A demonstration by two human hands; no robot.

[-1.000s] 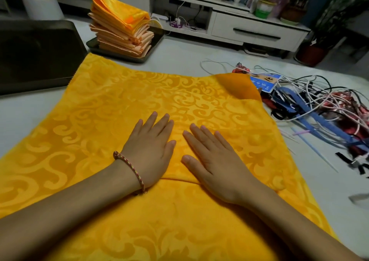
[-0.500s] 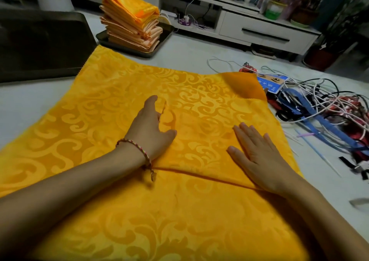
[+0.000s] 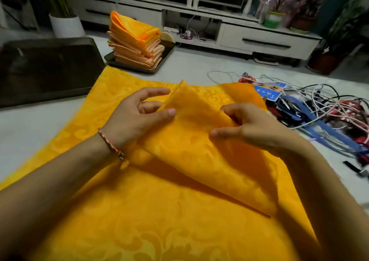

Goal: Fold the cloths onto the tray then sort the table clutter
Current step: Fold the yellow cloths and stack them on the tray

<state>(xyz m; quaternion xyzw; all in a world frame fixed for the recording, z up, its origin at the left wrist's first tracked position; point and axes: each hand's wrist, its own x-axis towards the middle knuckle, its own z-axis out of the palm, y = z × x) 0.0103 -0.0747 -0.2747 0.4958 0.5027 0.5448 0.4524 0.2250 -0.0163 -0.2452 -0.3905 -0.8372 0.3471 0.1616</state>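
Now both hands, flat on the fabric a second ago, are lifting it. The left hand (image 3: pixel 135 117) is pinching the folded edge of the golden-yellow scroll-patterned cloth (image 3: pixel 139 210) between thumb and fingers, forefinger spread above; the right hand (image 3: pixel 251 129) is pinching the same flap with curled fingers. The cloth is covering the pale table's (image 3: pixel 30 131) near edge, so smoothing is probably giving way to the next fold. The blue printed card (image 3: pixel 269 91) near the right edge is showing writing too small to read.
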